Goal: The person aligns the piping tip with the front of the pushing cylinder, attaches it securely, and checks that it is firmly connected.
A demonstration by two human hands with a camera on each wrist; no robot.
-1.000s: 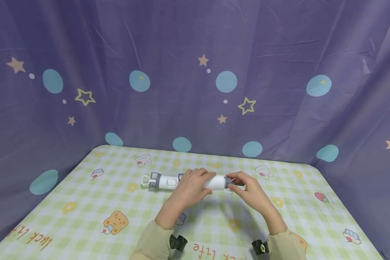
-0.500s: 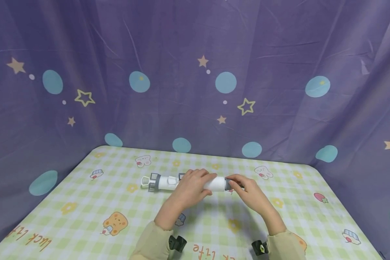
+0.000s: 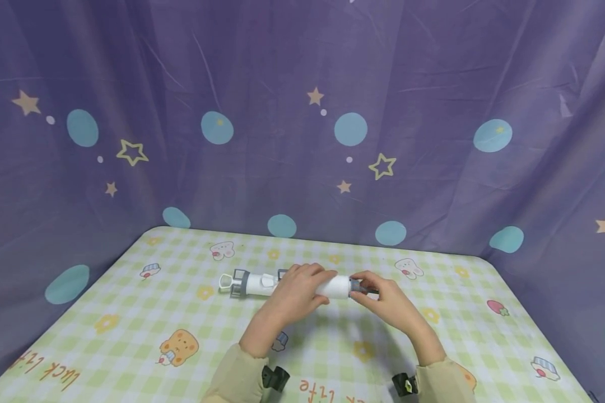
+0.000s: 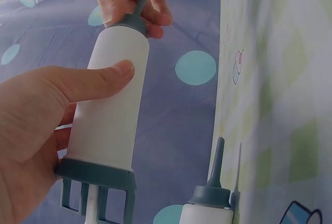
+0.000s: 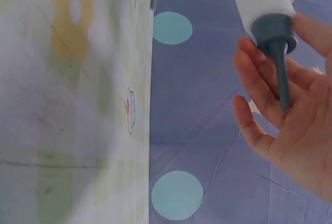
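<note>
My left hand (image 3: 294, 292) grips the barrel of a large white plastic syringe (image 3: 335, 286), lifted off the table. Its thumb lies across the barrel in the left wrist view, above grey finger loops (image 4: 128, 198). At the syringe's right end, my right hand (image 3: 389, 302) pinches the grey nozzle cap (image 5: 272, 27) between thumb and fingers. The thin grey tip (image 5: 281, 76) points across the right palm. A second white syringe (image 3: 256, 284) lies on the table to the left, partly hidden behind the left hand; its own grey nozzle (image 4: 216, 167) shows in the left wrist view.
A green-and-white checked cloth (image 3: 131, 336) with cartoon prints covers the table. Behind and at both sides hangs a purple curtain (image 3: 282, 184) with stars and blue ovals. Each wrist wears a small black camera mount (image 3: 275, 379).
My right thumb moved up over the nozzle cap, then came back down to its near side. My left hand and the syringe stay almost in place.
</note>
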